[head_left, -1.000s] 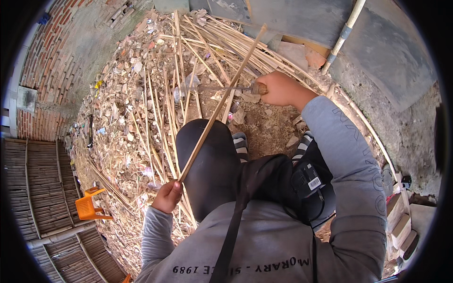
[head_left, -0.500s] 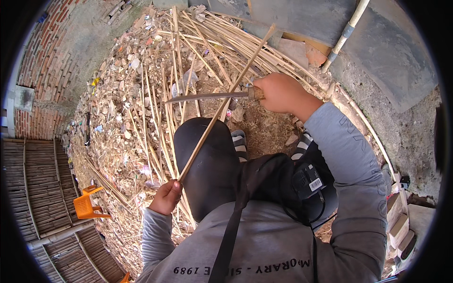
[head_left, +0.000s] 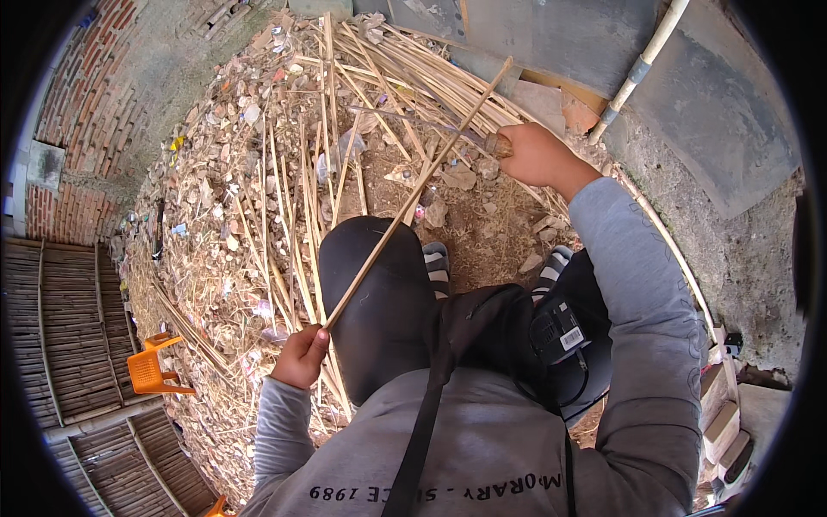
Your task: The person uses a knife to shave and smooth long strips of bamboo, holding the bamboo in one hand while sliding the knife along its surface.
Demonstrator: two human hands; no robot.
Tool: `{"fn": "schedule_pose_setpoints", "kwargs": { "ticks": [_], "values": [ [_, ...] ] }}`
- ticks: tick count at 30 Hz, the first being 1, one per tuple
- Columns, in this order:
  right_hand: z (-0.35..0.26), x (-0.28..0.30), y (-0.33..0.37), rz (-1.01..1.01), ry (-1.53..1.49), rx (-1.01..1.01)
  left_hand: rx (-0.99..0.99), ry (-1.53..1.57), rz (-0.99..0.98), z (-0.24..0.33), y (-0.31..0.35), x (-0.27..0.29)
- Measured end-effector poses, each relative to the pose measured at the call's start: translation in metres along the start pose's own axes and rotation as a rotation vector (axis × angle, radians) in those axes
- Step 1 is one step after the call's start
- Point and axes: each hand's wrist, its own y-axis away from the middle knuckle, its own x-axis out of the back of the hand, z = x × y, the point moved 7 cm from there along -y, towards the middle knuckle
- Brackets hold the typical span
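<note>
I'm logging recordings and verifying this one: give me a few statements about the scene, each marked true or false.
1. The left hand grips the near end of a long, thin, tan, bamboo-like strip. True.
2. The right hand holds a long-bladed metal knife with a brown handle. True.
3. The orange plastic chair is at the picture's right. False: that orange plastic chair is at its left.
4. More thin tan strips lie on the littered brown ground. True.
5. Both feet are bare. False: black-and-white striped footwear shows.
</note>
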Motion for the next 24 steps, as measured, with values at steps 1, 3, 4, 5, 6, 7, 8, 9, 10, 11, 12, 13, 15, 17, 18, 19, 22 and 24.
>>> {"fn": "schedule_pose_setpoints", "kwargs": {
  "ticks": [1, 3, 4, 5, 6, 7, 8, 9, 10, 11, 12, 13, 15, 17, 18, 19, 22, 24],
  "values": [
    [-0.003, 0.0, 0.003, -0.005, 0.066, 0.009, -0.008, -0.008, 0.009, 0.002, 0.001, 0.001],
    [-0.027, -0.002, 0.011, -0.01, 0.088, 0.026, 0.005, -0.03, 0.034, -0.004, 0.005, 0.002],
    [-0.048, -0.007, 0.015, -0.053, 0.169, 0.086, -0.04, -0.065, 0.072, -0.004, 0.008, 0.002],
    [-0.062, -0.012, 0.02, -0.093, 0.254, 0.143, -0.032, -0.065, 0.07, -0.006, 0.009, -0.002],
    [-0.07, -0.015, 0.023, -0.073, 0.278, 0.193, -0.074, -0.105, 0.102, -0.005, 0.01, -0.003],
    [-0.064, -0.014, 0.022, -0.076, 0.28, 0.189, -0.125, -0.144, 0.129, -0.002, 0.01, -0.004],
    [-0.049, -0.008, 0.018, -0.056, 0.203, 0.154, -0.127, -0.145, 0.123, -0.005, 0.01, -0.007],
    [-0.033, -0.004, 0.014, -0.036, 0.125, 0.122, -0.153, -0.153, 0.143, -0.01, 0.009, -0.01],
    [-0.003, -0.002, 0.01, 0.06, 0.059, 0.049, -0.206, -0.159, 0.162, -0.005, 0.001, -0.011],
    [-0.001, 0.002, 0.011, 0.066, 0.067, 0.051, -0.215, -0.155, 0.165, -0.001, 0.002, -0.011],
    [0.0, 0.005, 0.013, 0.07, 0.126, 0.048, -0.216, -0.189, 0.171, 0.005, 0.004, -0.011],
    [-0.002, 0.007, 0.013, 0.075, 0.177, 0.05, -0.214, -0.229, 0.182, 0.008, 0.006, -0.009],
    [-0.034, -0.001, 0.019, 0.014, 0.2, 0.072, -0.203, -0.243, 0.192, 0.003, 0.008, -0.007],
    [-0.056, -0.008, 0.022, -0.054, 0.225, 0.092, -0.209, -0.234, 0.213, -0.001, 0.01, -0.006],
    [-0.065, -0.011, 0.023, -0.076, 0.209, 0.136, -0.2, -0.234, 0.215, -0.006, 0.01, -0.01],
    [-0.071, -0.013, 0.022, -0.096, 0.196, 0.184, -0.204, -0.243, 0.252, -0.012, 0.008, -0.013],
    [0.003, -0.008, 0.005, 0.061, 0.092, 0.069, -0.271, -0.245, 0.262, -0.001, -0.001, -0.018],
    [0.012, -0.002, 0.004, 0.156, 0.116, 0.015, -0.272, -0.286, 0.27, 0.002, 0.003, -0.015]
  ]
}}
